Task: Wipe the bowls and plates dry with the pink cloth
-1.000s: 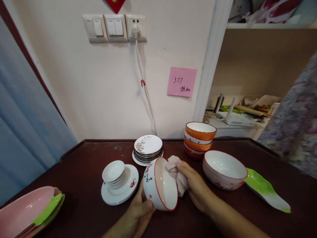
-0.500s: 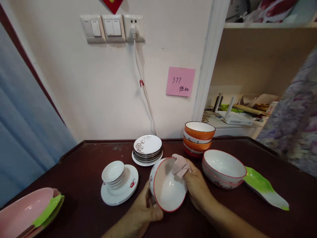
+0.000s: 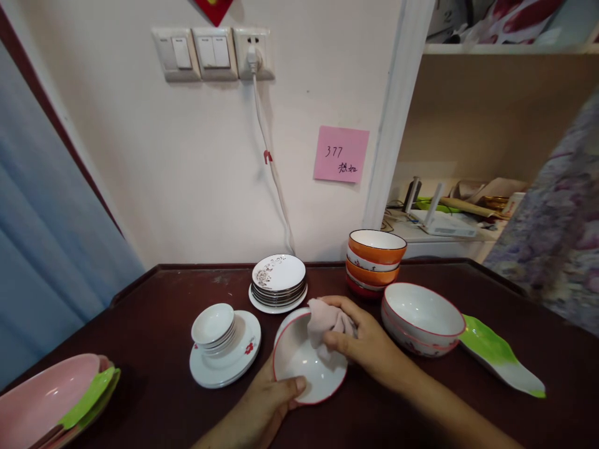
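A white bowl (image 3: 294, 357) with a red rim is tilted with its mouth facing me. My left hand (image 3: 276, 393) grips its lower left side, thumb over the rim and the other fingers mostly hidden behind. Bunched in my right hand (image 3: 355, 337) is a pale pink cloth (image 3: 325, 321), pressed against the bowl's upper right inside. To the right stand two nested red-rimmed bowls (image 3: 423, 315). Behind my right hand rises a stack of orange and white bowls (image 3: 377, 249). Patterned plates (image 3: 279, 274) are piled beyond the held bowl.
Small white bowls (image 3: 213, 324) sit on white flowered plates (image 3: 229, 374) at left. Pink oval dishes (image 3: 51, 390) with green leaf ends lie at the near left, a green-and-white leaf-shaped dish (image 3: 500, 355) at right. The wall (image 3: 210, 174) closes off the table's back.
My right hand and the cloth have moved left, from the bowl's right rim over its inside. The bowl has shifted slightly left and turned more toward me, and my left thumb now overlaps its rim.
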### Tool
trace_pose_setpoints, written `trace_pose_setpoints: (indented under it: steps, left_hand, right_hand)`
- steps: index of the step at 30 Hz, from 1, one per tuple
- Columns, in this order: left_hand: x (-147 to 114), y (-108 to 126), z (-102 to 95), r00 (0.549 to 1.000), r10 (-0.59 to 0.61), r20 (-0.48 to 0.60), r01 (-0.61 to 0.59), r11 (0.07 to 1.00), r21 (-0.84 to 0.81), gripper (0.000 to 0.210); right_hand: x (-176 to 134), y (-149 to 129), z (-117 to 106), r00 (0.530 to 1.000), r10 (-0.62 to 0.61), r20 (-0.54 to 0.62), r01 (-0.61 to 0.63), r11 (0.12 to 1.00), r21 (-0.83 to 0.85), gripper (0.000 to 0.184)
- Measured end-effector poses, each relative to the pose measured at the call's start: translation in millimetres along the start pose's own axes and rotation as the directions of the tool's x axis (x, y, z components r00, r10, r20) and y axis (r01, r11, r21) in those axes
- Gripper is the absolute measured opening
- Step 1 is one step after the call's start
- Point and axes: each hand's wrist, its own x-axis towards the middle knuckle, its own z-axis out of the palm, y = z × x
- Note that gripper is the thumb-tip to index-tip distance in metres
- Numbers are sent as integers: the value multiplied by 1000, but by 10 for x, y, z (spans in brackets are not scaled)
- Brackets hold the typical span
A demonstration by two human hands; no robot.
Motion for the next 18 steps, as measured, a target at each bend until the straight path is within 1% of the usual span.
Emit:
trace_pose_setpoints:
  steps: [2, 3, 5, 6, 7, 8, 10, 12, 13, 15, 16, 18]
  left_hand:
    - [12, -4, 20, 1000, 27, 10, -27, 999, 31, 61]
    - [16, -9, 24, 999, 41, 8, -41, 998, 46, 63]
    - [15, -20, 21, 998, 67, -6, -66, 996, 62, 62]
    - [11, -25, 18, 997, 73, -19, -72, 996, 60, 62]
    - [5, -28, 14, 996, 78, -30, -76, 996, 52, 62]
    - [-3, -29, 12, 996, 83, -39, -81, 996, 37, 63]
    - [-20, -25, 13, 995, 89, -54, -89, 996, 0, 65]
    - [-32, -14, 14, 993, 96, -70, -98, 995, -30, 68]
    - [-35, -8, 13, 992, 95, -81, -98, 994, -40, 69]
    - [-31, 2, 3, 992, 79, -94, -84, 995, -50, 68]
    - [-25, 2, -6, 993, 69, -93, -74, 996, -50, 65]
    - [-8, -11, -28, 995, 46, -90, -48, 998, -27, 60]
  right_hand:
    - [6, 37, 41, 992, -42, -122, 29, 994, -108, 28]
    - [8, 68, 74, 983, -89, -161, 62, 985, -162, 22]
    - [10, 143, 153, 960, -182, -214, 137, 968, -209, 22]
    - [10, 182, 195, 950, -198, -243, 152, 969, -196, 24]
    - [7, 219, 236, 942, -186, -278, 145, 976, -160, 25]
    - [4, 252, 276, 938, -145, -315, 118, 988, -104, 26]
    - [-6, 306, 353, 936, -6, -353, 26, 998, 51, 28]
    - [-12, 345, 420, 938, 117, -326, -43, 974, 223, 33]
    - [-12, 361, 446, 941, 154, -302, -60, 953, 297, 36]
    - [-1, 382, 472, 945, 191, -264, -77, 917, 390, 41]
    - [8, 386, 469, 945, 199, -260, -79, 910, 408, 42]
    - [27, 379, 426, 940, 189, -283, -73, 924, 376, 40]
